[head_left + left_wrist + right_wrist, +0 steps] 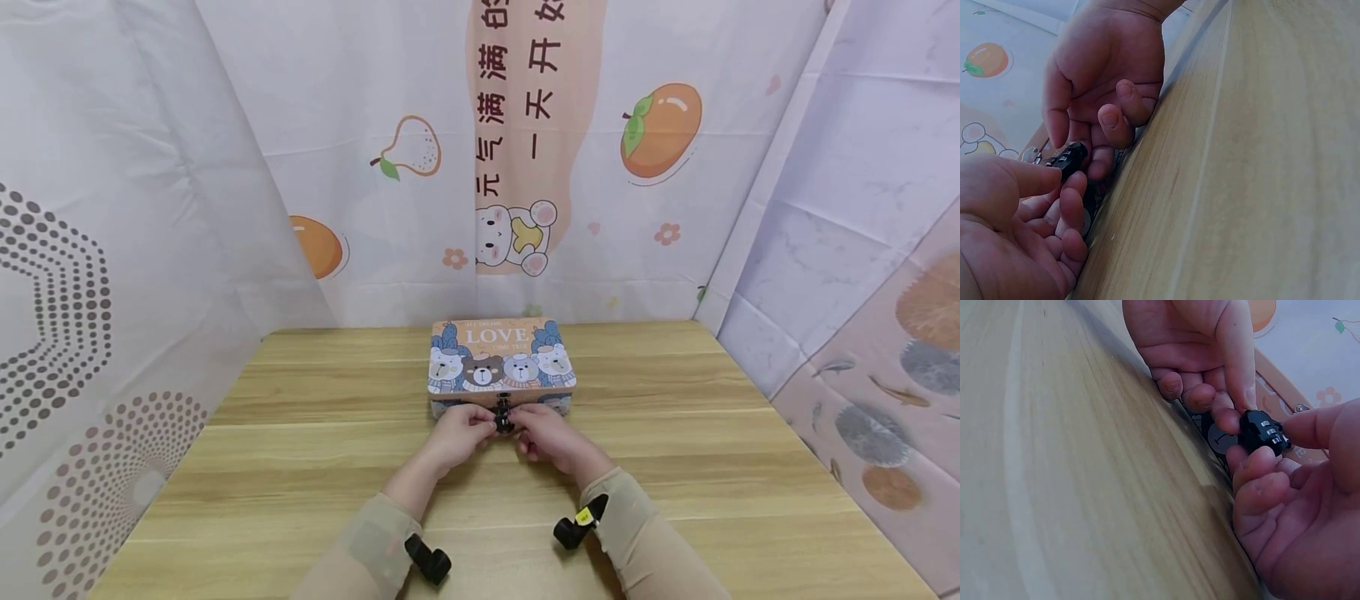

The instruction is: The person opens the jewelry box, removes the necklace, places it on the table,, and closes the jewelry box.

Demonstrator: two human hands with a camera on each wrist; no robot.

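Before the box (501,373), left grip (459,433) and right grip (553,433) narrowly pinch a padlock (1262,432), tabletop (300,467) wide to both edges.

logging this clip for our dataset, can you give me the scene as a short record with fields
box: decorated case, lid down, printed with bears and LOVE
lock: black combination padlock at the box's front
dials: three show in the right wrist view; digits too small to read
left hand: left hand pinches the padlock
right hand: right hand has thumb and fingers on the padlock
surface: wood-grain table
backdrop: printed cloth
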